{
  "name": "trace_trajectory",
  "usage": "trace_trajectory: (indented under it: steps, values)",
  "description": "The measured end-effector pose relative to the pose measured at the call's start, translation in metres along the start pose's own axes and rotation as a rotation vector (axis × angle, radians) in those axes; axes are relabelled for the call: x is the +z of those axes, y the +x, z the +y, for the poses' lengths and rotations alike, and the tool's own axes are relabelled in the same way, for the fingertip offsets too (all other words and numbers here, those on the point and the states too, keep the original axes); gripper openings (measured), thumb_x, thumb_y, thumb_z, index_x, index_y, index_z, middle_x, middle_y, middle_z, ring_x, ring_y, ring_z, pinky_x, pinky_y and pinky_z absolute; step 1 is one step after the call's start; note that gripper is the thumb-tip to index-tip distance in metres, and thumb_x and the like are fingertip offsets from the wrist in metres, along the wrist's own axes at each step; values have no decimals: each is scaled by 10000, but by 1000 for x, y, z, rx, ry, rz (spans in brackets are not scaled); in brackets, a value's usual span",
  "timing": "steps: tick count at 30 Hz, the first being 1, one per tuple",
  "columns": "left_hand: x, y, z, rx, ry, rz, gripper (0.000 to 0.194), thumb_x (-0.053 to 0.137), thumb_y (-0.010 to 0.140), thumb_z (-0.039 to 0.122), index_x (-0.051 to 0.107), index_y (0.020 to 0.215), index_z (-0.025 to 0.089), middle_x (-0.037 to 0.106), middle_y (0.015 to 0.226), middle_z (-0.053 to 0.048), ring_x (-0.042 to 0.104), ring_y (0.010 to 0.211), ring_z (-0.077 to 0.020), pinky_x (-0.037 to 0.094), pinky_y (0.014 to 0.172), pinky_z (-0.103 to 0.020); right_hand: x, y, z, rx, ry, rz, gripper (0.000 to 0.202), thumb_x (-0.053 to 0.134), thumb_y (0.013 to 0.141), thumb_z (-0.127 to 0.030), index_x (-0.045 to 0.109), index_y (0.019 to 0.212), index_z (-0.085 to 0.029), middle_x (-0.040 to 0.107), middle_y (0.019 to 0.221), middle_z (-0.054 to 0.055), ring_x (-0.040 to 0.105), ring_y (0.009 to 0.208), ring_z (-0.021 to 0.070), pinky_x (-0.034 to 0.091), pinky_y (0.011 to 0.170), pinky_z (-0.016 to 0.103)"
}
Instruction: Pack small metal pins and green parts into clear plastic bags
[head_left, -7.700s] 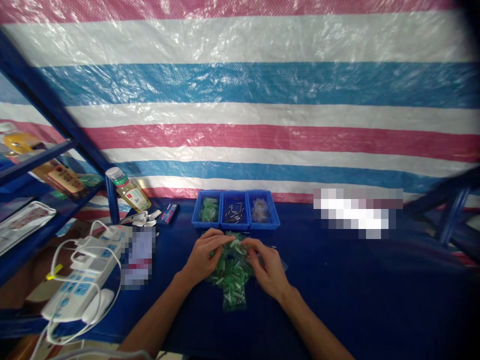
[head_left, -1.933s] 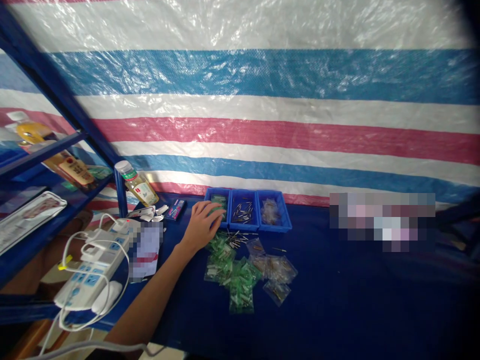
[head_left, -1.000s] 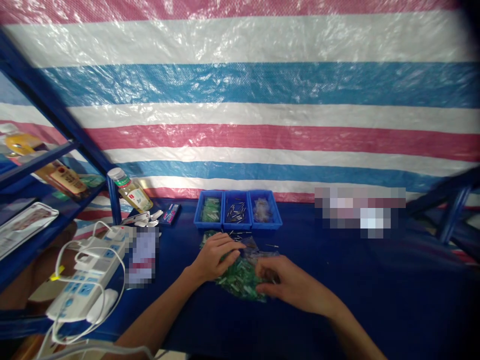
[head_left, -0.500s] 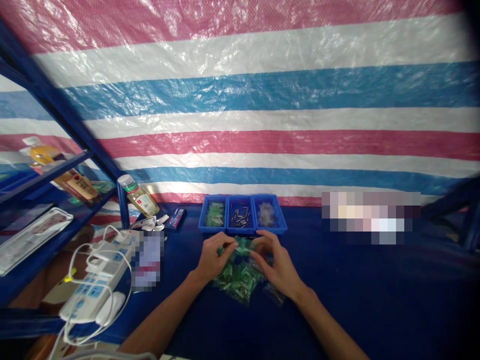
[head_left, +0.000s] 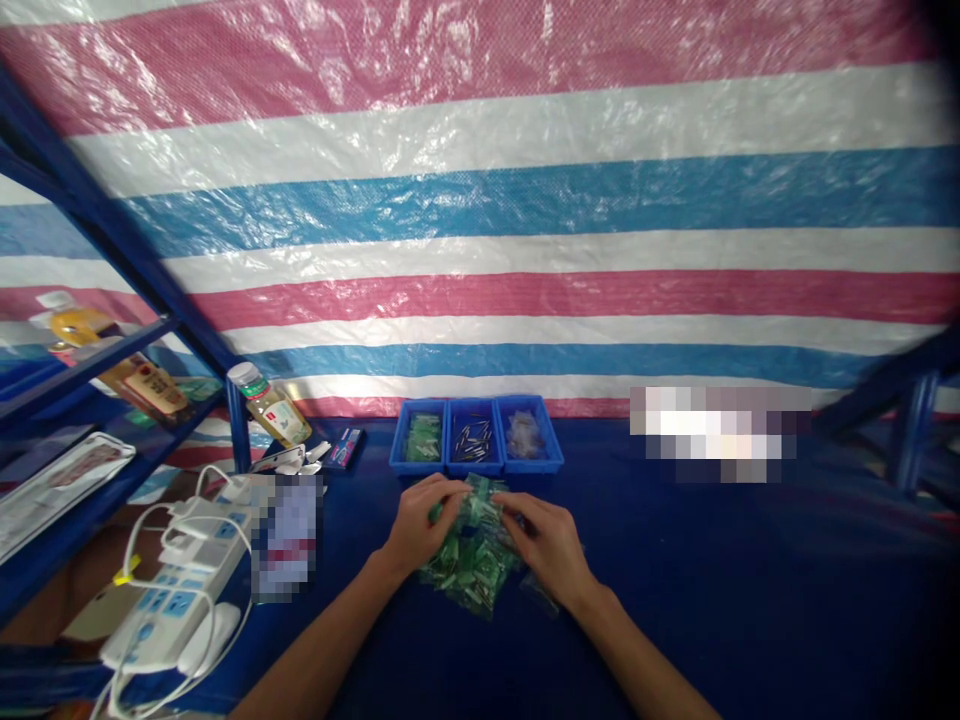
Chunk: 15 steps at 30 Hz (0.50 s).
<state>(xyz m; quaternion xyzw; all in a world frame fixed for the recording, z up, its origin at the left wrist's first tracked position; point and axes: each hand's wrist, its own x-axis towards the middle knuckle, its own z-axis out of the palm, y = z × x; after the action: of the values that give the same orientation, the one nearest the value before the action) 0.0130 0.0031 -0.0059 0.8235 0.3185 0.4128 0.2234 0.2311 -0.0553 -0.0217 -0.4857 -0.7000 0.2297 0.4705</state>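
Between my two hands is a small clear plastic bag [head_left: 484, 490] with greenish contents. My left hand [head_left: 424, 520] pinches its left side, and my right hand [head_left: 547, 540] is closed at its right side. Below them a pile of similar green bags [head_left: 476, 575] lies on the blue table [head_left: 420, 650]. Another small clear bag [head_left: 538, 592] lies partly under my right hand. Just beyond my hands stand three joined blue trays: the left tray [head_left: 418, 467] holds green pieces, the middle tray [head_left: 472, 467] thin metal pieces, the right tray [head_left: 532, 467] whitish clear pieces.
A white power strip [head_left: 176, 600] with tangled cables lies at the left, near a capped bottle [head_left: 274, 410] and a small dark blue box [head_left: 346, 448]. Blue frame posts [head_left: 238, 425] rise at the sides. A striped plastic sheet [head_left: 525, 190] hangs behind the table.
My right hand has lowered its raised fingers and closed in on the bag's right side. The bag shows more upright between my hands. The whole view has shifted slightly.
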Motion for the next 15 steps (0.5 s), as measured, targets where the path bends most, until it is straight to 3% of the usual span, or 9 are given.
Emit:
trace_trajectory:
  steps: [4, 8, 10, 15]
  values:
    - [-3, 3, 2, 110, 8, -46, 235, 560, 971, 175, 699, 1160, 169, 718, 978, -99, 653, 929, -194, 551, 813, -327, -3, 1, 3, -74, -5, 70, 240, 532, 987, -231, 738, 1108, -229, 709, 938, 68, 691, 810, 183, 567, 740, 286]
    - [-4, 4, 0, 135, 56, -63, 92, 652, 938, 226, 709, 958, 156, 665, 772, -57, 591, 760, -173, 504, 709, -301, -5, 3, 1, -100, -16, 63, 174, 581, 982, -253, 753, 984, -232, 678, 961, 73, 682, 822, 186, 558, 733, 284]
    - [-5, 4, -1, 130, 67, -75, 111, 640, 947, 223, 681, 872, 152, 623, 715, -39, 553, 707, -159, 473, 681, -295, -3, 2, 0, -88, 18, 21, 159, 579, 988, -259, 735, 968, -234, 694, 1008, 72, 690, 872, 196, 556, 785, 296]
    - [-4, 3, 0, 109, 27, -96, 77, 634, 943, 196, 645, 878, 155, 661, 825, -67, 585, 812, -177, 491, 748, -311, 7, -4, 1, 89, 85, 2, 273, 591, 984, -293, 574, 1251, -236, 725, 924, 26, 664, 674, 163, 522, 631, 272]
